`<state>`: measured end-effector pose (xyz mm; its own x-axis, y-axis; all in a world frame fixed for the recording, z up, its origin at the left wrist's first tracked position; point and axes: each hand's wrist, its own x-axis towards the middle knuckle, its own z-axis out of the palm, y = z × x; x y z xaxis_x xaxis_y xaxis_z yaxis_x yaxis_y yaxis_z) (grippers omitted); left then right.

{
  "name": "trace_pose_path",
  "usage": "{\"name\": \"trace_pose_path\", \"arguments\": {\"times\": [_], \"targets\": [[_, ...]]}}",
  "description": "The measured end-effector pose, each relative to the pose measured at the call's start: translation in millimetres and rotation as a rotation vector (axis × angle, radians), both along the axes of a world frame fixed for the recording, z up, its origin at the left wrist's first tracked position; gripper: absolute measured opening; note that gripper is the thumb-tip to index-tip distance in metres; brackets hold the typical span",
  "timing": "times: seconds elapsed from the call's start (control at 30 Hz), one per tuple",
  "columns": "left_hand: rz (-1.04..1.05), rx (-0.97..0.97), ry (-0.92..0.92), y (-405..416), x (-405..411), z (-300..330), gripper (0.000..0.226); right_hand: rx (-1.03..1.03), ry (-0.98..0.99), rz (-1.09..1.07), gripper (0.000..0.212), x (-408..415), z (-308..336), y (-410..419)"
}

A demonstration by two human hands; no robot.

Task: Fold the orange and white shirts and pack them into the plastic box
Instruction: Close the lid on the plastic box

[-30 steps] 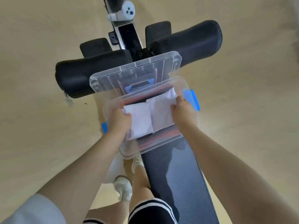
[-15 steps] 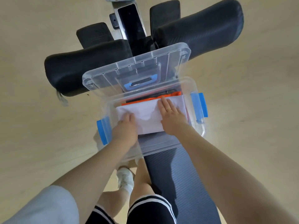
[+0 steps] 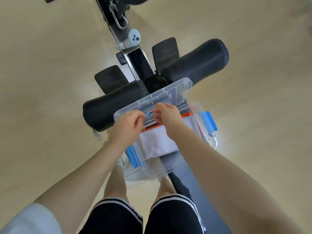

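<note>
Head view: the plastic box [image 3: 209, 141] sits on the table [image 3: 200, 183], its long axis running left to right. Inside, the folded white shirt [image 3: 158, 141] lies on top, with the orange shirt [image 3: 152, 129] showing only as a strip at its far edge. The clear lid [image 3: 168, 97] stands propped just beyond the box. Both hands reach to the lid's near edge: left hand [image 3: 128, 124] and right hand [image 3: 166, 114] are curled around its blue handle [image 3: 149, 114], fingers bent, though blur hides whether they are clamped. Closing means pulling the lid toward the near side.

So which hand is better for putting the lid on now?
Probably both together, but the right hand leads: its fingers sit on the lid's blue handle, further over the lid. The left hand is curled at its near edge.
</note>
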<state>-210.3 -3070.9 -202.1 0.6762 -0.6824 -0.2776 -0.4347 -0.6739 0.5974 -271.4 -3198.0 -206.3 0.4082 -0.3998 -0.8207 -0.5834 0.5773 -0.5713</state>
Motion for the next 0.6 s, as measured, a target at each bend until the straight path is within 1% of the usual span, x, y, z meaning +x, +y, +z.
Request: {"name": "trace_pose_path", "arguments": {"times": [0.07, 0.17, 0.23, 0.3, 0.4, 0.5, 0.6], "targets": [[-0.013, -0.005, 0.01, 3.9, 22.5, 11.5, 0.018, 0.045, 0.042, -0.129, 0.019, 20.5, -1.4, 9.2], [-0.059, 0.029, 0.029, 11.1, 55.1, 20.1, 0.021, -0.01, 0.101, -0.23, 0.024, 46.9, 0.3, 20.9], [-0.13, 0.042, 0.018, 17.5, 74.8, 22.3, 0.022, -0.032, 0.159, -0.29, 0.019, 56.8, 3.8, 28.1], [-0.211, 0.037, 0.019, 21.7, 90.6, 26.0, 0.021, -0.101, 0.182, -0.343, 0.018, 58.2, 10.3, 34.7], [-0.383, 0.033, 0.012, 22.0, 102.1, 34.7, 0.022, -0.226, 0.158, -0.41, 0.021, 43.6, 27.1, 44.0], [-0.508, 0.008, 0.043, 11.1, 97.6, 49.7, 0.022, -0.223, 0.076, -0.494, 0.027, 7.9, 53.9, 51.4], [-0.609, -0.029, 0.067, -6.6, 78.7, 60.6, 0.022, -0.271, 0.019, -0.613, 0.032, -39.1, 68.1, 60.6]]}}
